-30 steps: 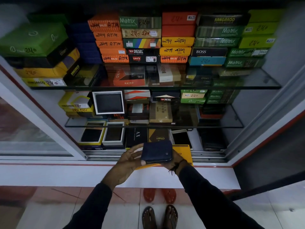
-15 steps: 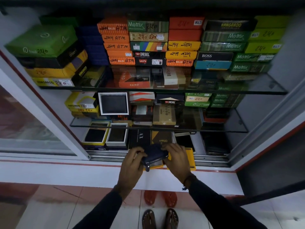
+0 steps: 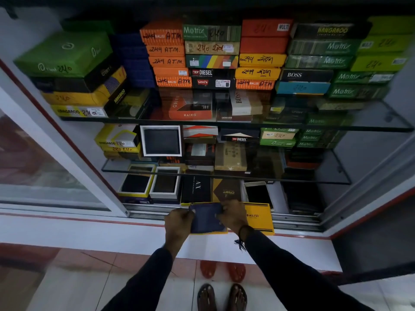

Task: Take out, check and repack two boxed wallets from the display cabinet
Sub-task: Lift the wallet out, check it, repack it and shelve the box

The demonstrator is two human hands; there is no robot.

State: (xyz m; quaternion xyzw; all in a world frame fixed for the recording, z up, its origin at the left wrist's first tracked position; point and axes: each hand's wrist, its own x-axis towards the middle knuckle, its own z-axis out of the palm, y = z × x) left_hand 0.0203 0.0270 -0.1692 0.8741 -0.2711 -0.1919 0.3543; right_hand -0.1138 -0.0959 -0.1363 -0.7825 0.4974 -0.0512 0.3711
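Note:
A dark blue wallet [image 3: 207, 218] lies flat over an open yellow box whose rim shows under its near edge [image 3: 208, 232]. My left hand [image 3: 178, 223] grips the wallet's left side. At the wallet's right side and top corner, my right hand [image 3: 232, 215] pinches it. Just to the right rests the yellow BALISI lid [image 3: 259, 217], partly under my right hand. All of this sits on the white ledge [image 3: 89, 232] at the foot of the display cabinet.
The cabinet's glass shelves [image 3: 336, 126] carry several stacked wallet boxes in orange, green and yellow. On the bottom level stand open boxed wallets [image 3: 165, 184], a black AX box [image 3: 196, 188] and a phone [image 3: 258, 194]. The sliding door frame [image 3: 67, 153] is at left.
The wallet was held up flat, then turned on edge between both hands, and now lies flat down on the yellow box. Both hands have moved forward onto the ledge.

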